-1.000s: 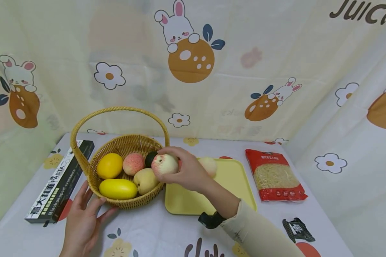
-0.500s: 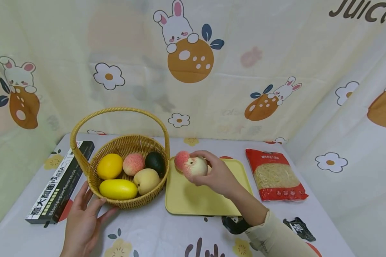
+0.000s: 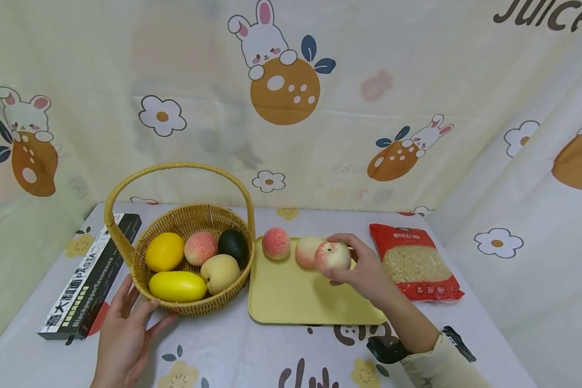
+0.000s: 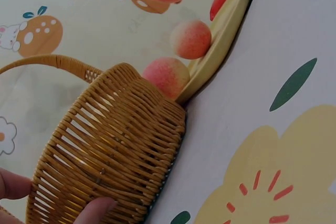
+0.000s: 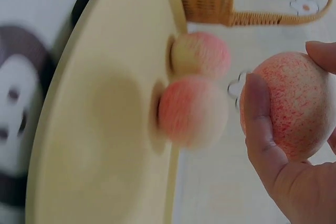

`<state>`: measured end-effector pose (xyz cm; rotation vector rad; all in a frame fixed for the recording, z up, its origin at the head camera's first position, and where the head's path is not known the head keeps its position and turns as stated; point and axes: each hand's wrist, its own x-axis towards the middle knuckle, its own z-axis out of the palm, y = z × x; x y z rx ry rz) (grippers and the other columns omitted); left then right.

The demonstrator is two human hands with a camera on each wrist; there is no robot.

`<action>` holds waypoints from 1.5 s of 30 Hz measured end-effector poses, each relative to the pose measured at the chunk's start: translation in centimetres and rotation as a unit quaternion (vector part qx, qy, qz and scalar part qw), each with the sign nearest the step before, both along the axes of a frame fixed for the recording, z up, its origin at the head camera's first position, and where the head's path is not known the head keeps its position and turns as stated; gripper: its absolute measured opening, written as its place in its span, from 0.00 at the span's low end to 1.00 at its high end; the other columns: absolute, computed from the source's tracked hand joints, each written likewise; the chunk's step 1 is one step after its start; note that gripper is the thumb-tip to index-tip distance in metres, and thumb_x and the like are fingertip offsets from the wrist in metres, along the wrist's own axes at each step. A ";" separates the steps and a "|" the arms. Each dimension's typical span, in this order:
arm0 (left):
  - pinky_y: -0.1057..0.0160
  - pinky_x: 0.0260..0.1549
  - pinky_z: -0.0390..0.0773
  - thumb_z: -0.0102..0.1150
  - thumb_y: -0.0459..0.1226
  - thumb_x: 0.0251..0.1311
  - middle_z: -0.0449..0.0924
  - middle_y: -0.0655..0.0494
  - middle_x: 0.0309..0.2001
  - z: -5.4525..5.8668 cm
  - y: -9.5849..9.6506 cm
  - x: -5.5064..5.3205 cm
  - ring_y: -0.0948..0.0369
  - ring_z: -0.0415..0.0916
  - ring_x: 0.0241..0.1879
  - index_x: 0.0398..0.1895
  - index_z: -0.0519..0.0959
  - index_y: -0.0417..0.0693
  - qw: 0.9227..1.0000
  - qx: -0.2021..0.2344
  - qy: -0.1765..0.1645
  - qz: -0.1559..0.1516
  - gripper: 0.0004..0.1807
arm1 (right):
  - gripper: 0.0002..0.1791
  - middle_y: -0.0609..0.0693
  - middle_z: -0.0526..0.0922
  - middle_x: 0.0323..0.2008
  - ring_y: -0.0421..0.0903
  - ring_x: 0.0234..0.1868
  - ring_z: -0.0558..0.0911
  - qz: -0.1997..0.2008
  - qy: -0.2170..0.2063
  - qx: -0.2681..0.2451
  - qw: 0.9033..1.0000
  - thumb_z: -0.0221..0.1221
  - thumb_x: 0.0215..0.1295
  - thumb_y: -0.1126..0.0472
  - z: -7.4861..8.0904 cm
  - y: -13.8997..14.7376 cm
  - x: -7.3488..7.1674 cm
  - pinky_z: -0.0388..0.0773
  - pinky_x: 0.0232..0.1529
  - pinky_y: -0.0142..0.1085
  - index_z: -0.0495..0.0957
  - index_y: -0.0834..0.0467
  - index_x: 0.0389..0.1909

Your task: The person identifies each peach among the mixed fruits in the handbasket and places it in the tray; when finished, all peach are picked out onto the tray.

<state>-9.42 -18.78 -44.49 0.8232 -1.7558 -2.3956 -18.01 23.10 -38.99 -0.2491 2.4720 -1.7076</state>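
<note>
Left of the wicker basket [image 3: 194, 309] stands a black-and-white pasta box [image 3: 94, 277], lying flat, its long axis slanting from near left to far right. The left hand [image 3: 126, 334] rests against the basket's near left side, fingers spread wide and thumb on the wicker. Inside the basket sit a yellow oval fruit [image 3: 165, 251] and, nearer the person, a longer yellow fruit [image 3: 177, 286] lying crosswise; then a pink peach [image 3: 201, 248], a pale yellow fruit [image 3: 220, 274] and a dark green avocado [image 3: 233, 247] against the right wall. Just right of the basket is a yellow tray [image 3: 300, 302], bearing a red peach [image 3: 276, 243] at its basket-side far corner and a blushed peach [image 3: 305, 252] farther from the basket. Past that, the speckled peach [image 3: 333, 257] is raised over the tray, its dimpled end facing the person; it is too nearly round to tell a long axis. The right hand [image 3: 364, 269] grips it between thumb and fingers. Farthest right of the basket lie a red pasta bag [image 3: 417, 261] and, nearer the person, a small black packet [image 3: 459, 344] partly hidden by the sleeve [image 3: 438, 369].
</note>
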 end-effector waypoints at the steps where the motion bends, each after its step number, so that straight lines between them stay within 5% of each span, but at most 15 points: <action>1: 0.50 0.50 0.90 0.48 0.27 0.75 0.36 0.61 0.88 0.0 0.0 0.0 0.48 0.54 0.82 0.85 0.42 0.82 1.000 0.000 0.000 -0.001 0.49 | 0.34 0.62 0.73 0.66 0.59 0.57 0.79 -0.007 0.001 -0.002 1.000 0.71 0.61 0.68 0.0 0.4 -0.1 0.93 0.39 0.48 0.72 0.57 0.68; 16: 0.50 0.51 0.90 0.47 0.27 0.75 0.36 0.62 0.88 -0.1 0.0 0.1 0.48 0.53 0.82 0.85 0.42 0.83 1.000 0.001 0.004 -0.005 0.49 | 0.36 0.62 0.67 0.67 0.49 0.56 0.79 -0.081 -0.017 -0.008 0.997 0.66 0.68 0.68 -1.3 5.4 -3.5 0.93 0.43 0.47 0.63 0.60 0.73; 30: 0.48 0.52 0.89 0.48 0.29 0.75 0.34 0.60 0.89 -0.1 0.1 -0.3 0.47 0.53 0.81 0.85 0.41 0.83 1.000 -0.010 -0.010 -0.002 0.49 | 0.37 0.64 0.66 0.69 0.53 0.56 0.80 -0.058 -0.047 0.010 0.997 0.67 0.69 0.64 -3.4 5.3 -6.3 0.92 0.45 0.50 0.63 0.61 0.75; 36: 0.48 0.51 0.89 0.48 0.29 0.75 0.35 0.60 0.89 -0.1 0.1 -0.3 0.47 0.54 0.81 0.85 0.41 0.83 1.000 -0.009 -0.010 0.002 0.49 | 0.37 0.63 0.67 0.70 0.61 0.62 0.77 -0.060 -0.060 0.045 0.995 0.69 0.70 0.61 -4.0 4.8 -6.6 0.92 0.46 0.50 0.64 0.59 0.75; 45: 0.49 0.51 0.90 0.49 0.29 0.75 0.36 0.60 0.89 -0.1 0.1 -0.3 0.48 0.56 0.80 0.85 0.42 0.84 1.000 -0.009 -0.011 0.005 0.49 | 0.38 0.64 0.71 0.68 0.61 0.58 0.79 -0.054 -0.053 0.076 0.994 0.70 0.67 0.60 -4.8 4.7 -6.6 0.93 0.44 0.47 0.67 0.59 0.75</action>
